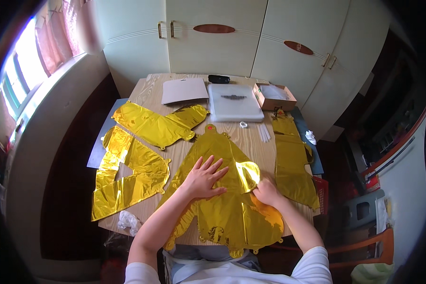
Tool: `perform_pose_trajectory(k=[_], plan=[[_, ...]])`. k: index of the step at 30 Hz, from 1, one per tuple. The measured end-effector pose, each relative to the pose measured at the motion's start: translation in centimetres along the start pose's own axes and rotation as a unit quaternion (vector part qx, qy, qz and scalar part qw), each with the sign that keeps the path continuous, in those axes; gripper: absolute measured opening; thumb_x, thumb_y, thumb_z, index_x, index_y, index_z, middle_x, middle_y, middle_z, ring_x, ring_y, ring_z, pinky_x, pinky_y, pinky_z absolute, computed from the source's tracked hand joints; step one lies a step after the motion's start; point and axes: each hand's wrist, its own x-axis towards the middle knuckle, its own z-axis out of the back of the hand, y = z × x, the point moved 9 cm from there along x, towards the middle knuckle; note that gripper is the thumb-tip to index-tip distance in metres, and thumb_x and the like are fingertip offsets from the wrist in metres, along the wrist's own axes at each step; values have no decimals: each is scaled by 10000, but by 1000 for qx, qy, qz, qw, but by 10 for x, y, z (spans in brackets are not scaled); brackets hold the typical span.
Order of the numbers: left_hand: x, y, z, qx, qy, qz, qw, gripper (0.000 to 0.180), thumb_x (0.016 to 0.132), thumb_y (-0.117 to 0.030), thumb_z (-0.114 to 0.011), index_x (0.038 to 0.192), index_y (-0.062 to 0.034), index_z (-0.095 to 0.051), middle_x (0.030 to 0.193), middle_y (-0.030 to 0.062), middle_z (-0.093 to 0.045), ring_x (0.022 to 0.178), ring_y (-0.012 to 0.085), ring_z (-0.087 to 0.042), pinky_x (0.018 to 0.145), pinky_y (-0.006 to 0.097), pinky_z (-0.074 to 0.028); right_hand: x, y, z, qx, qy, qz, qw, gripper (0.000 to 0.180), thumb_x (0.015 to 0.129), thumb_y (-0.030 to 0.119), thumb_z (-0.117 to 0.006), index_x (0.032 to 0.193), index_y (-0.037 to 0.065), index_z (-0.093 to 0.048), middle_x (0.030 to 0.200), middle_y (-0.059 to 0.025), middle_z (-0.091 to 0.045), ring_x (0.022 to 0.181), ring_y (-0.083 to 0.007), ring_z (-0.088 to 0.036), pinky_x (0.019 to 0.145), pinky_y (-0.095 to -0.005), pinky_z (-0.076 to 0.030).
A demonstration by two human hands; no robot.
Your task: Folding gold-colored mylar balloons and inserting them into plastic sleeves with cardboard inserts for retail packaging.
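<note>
A flat, uninflated gold foil balloon (217, 158) lies on the table in front of me, with small tabs along its edges. My left hand (205, 180) rests palm down on its upper left part, fingers spread. At its right side my right hand (267, 191) is closed with curled fingers at the foil's edge, where a shiny flap is bent up; the fingertips are partly hidden. To the left lies another gold foil balloon (144, 173) with a triangular hole, and beyond it a gold foil balloon (151, 125). One more gold foil balloon (291, 165) is spread at the right.
Along the back of the table (241, 137) are grey-beige card sheets (184, 91), a stack of clear plastic bags (234, 111), a black object (218, 79) and an open cardboard box (275, 103). A tape roll (243, 125) and white strips (264, 133) lie nearer. Crumpled white tissue (128, 221) sits front left.
</note>
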Motion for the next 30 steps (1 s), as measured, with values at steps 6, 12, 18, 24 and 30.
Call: perform_pose_trajectory(k=[6, 12, 18, 24, 30], plan=[[2, -3, 0, 0, 0, 1, 1000, 779, 870, -678, -440, 1485, -206, -359, 1541, 127, -317, 1450, 357, -206, 1173, 546, -130, -9, -17, -16, -82, 19, 1, 996, 194, 796, 146, -557, 732, -28, -613, 699, -257, -610, 694, -450, -593, 676, -513, -480], [3, -4, 1, 4, 3, 2, 1000, 775, 873, -674, -438, 1485, -205, -360, 1542, 125, -315, 1450, 353, -207, 1173, 544, -129, -3, 10, 3, -30, -31, 38, 998, 170, 809, 151, -561, 771, -6, -615, 719, -235, -620, 680, -436, -602, 649, -510, -485], [4, -5, 0, 3, -1, -1, 1000, 779, 870, -674, -447, 1492, -216, -343, 1542, 124, -314, 1450, 355, -206, 1173, 542, -130, -2, 6, -6, -14, 11, 14, 1000, 189, 815, 185, -588, 868, 10, -637, 746, -219, -637, 686, -422, -617, 667, -491, -502], [4, -5, 2, -16, -7, -5, 1000, 702, 848, -648, -497, 1280, -99, -572, 1542, 127, -312, 1449, 355, -206, 1169, 538, -145, 10, 48, -14, -56, 26, 87, 994, 453, 910, 279, -597, 1306, 70, -534, 1381, -133, -497, 1312, -316, -434, 1125, -518, -286], [1, 0, -4, -14, -44, -25, 999, 660, 816, -602, -552, 808, 36, -721, 1547, 124, -302, 1450, 335, -208, 1167, 539, -155, 18, 42, -29, -105, 94, 121, 983, 595, 929, 411, -572, 1396, 60, -463, 1479, -107, -420, 1401, -288, -337, 1153, -503, -246]])
